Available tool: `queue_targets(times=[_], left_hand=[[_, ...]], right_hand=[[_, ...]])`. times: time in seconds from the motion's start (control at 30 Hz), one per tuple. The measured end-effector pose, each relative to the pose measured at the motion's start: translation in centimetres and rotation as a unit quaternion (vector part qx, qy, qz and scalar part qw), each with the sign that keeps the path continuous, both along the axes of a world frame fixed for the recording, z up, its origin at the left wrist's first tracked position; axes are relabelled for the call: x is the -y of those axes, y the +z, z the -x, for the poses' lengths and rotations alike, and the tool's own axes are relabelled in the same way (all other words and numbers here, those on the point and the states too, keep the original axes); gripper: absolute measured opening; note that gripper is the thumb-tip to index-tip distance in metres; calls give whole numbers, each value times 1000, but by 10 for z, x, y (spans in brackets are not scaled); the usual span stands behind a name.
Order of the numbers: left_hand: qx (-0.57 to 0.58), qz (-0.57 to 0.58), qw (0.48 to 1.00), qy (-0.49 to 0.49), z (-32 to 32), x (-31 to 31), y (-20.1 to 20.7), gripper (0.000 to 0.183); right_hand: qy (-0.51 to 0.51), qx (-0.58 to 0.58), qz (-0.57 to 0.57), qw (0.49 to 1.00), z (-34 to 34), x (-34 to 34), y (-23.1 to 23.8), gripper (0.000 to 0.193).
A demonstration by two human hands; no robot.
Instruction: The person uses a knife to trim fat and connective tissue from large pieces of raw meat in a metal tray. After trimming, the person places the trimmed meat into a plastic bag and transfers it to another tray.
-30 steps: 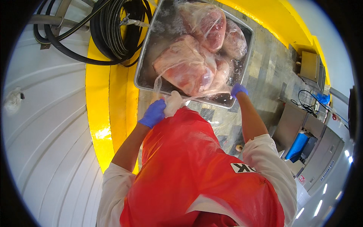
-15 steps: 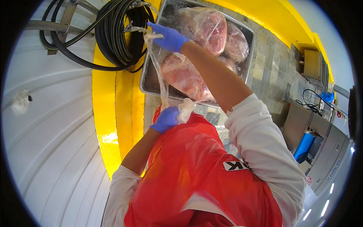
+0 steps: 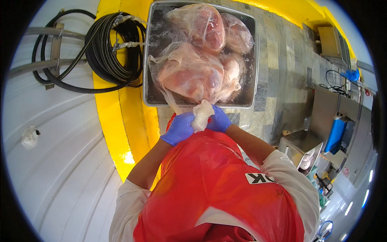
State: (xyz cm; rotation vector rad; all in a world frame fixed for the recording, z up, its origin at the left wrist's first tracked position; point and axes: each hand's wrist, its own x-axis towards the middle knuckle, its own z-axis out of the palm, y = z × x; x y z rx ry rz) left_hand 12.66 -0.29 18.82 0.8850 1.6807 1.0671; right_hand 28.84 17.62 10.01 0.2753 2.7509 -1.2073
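My left hand (image 3: 178, 128), in a blue glove, is closed on a bunched wad of clear plastic wrap (image 3: 202, 117) in front of my red apron. Pressed against the other side of that wad is my right hand (image 3: 219, 119), also gloved and closed on it. A strip of the plastic runs from my left hand up to the near edge of a metal tub (image 3: 258, 52). Inside the tub, large pieces of raw meat (image 3: 189, 76) lie in water, some covered by clear plastic. The fingers of both hands are partly hidden by the wad.
A coiled black hose (image 3: 109, 56) hangs at the left over a yellow ledge (image 3: 129, 121), beside a white ribbed wall (image 3: 64, 161). Tiled floor (image 3: 278, 72) lies to the right, with metal cabinets and a blue object (image 3: 335, 137) farther right.
My right hand has come down from the hose fitting at the tub's upper left to the plastic wad by my left hand. The view has shifted, showing the whole tub.
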Motion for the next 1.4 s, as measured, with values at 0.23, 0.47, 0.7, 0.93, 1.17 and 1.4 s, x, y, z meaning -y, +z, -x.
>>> queue_targets(times=[0.23, 0.47, 0.7, 0.93, 1.17, 1.4], left_hand=[[-65, -27, 997, -17, -8, -24, 47, 29], [-118, -107, 980, 117, 9, -41, 20, 54], [-78, -151, 976, 136, 35, -83, 7, 57], [-74, -9, 996, 45, 34, -77, 10, 31], [-105, -11, 992, 67, 11, -59, 24, 26], [-151, 23, 985, 84, 23, -80, 32, 26]], right_hand=[[-115, -73, 115, 984, 26, 5, -11, 25], [-183, -111, 5, 977, 33, -12, 66, 14], [-171, -180, -21, 968, 82, -51, 145, 11], [-194, -139, 24, 971, 63, -51, 127, 29], [-61, -208, -32, 976, 37, -71, 79, 70], [39, -77, 18, 996, 39, -81, 60, 54]])
